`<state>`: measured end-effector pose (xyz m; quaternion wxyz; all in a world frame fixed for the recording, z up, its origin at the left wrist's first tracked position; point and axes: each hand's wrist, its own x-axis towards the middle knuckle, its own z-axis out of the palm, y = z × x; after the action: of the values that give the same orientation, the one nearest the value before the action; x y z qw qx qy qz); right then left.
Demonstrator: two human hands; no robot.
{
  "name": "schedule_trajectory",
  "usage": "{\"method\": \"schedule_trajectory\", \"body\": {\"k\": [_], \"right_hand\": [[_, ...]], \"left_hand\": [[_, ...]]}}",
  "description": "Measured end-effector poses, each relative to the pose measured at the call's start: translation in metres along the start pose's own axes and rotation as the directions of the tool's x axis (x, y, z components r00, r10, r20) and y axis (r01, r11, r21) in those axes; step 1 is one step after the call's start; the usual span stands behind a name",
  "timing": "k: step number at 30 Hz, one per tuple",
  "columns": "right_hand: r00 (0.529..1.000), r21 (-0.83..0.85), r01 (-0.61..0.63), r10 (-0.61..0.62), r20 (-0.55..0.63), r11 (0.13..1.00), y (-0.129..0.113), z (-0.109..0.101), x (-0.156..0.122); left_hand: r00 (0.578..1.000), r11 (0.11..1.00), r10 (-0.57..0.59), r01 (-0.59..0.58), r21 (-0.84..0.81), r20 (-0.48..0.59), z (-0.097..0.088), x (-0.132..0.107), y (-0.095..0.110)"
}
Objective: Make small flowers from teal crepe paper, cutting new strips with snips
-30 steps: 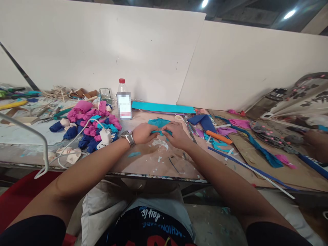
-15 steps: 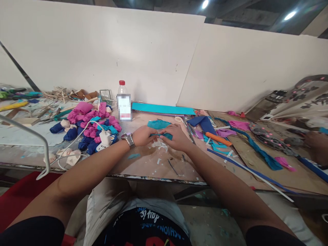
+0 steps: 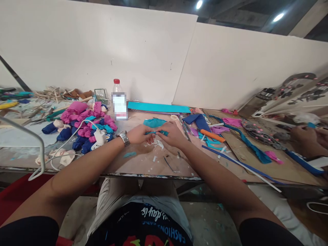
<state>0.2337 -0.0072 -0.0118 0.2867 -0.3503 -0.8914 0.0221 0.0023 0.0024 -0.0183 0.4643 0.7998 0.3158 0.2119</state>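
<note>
A slim teal strip (image 3: 151, 132) is pinched between the left hand (image 3: 139, 134) and the right hand (image 3: 172, 134), to the right of the red-capped bottle (image 3: 117, 87) and nearer than it to the front edge of the table (image 3: 143, 164). The strip is gripped by the left hand's thumb and curled fingers; its other end is partly covered by the bent fingers of the right hand. How firmly it is squeezed cannot be told. A metal watch (image 3: 124, 139) is worn on the left wrist, on the near side of the bottle.

A flat teal piece (image 3: 154, 122) is seen just beyond the hands, also right of the bottle. A long turquoise band (image 3: 159, 107) is laid directly right of the bottle. Pink and navy bundles (image 3: 85, 118) are heaped to its left. A tape roll (image 3: 174, 117) and, farther off, an orange tool (image 3: 212, 135) are placed to its right. Well right of the bottle, a co-worker's hand (image 3: 301, 136) is seen beside a small blue piece (image 3: 311, 125).
</note>
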Motion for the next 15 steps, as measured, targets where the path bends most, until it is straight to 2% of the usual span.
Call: {"method": "schedule_trajectory", "body": {"k": [7, 12, 15], "right_hand": [[0.998, 0.017, 0.054, -0.054, -0.016, 0.998, 0.0007, 0.0012, 0.0002], [0.996, -0.013, 0.070, -0.071, -0.046, 0.997, -0.0007, -0.0002, 0.0002], [0.993, -0.028, 0.096, -0.098, -0.068, 0.995, -0.0009, -0.0015, -0.0002]], "left_hand": [[0.997, 0.995, -0.055, 0.060, -0.082, 0.060, -0.0021, 0.0002, 0.0009], [0.991, 0.965, -0.066, 0.093, -0.243, 0.118, -0.0040, 0.0016, 0.0002], [0.982, 0.927, -0.109, 0.155, -0.342, 0.152, -0.0057, 0.0018, 0.0020]]}}
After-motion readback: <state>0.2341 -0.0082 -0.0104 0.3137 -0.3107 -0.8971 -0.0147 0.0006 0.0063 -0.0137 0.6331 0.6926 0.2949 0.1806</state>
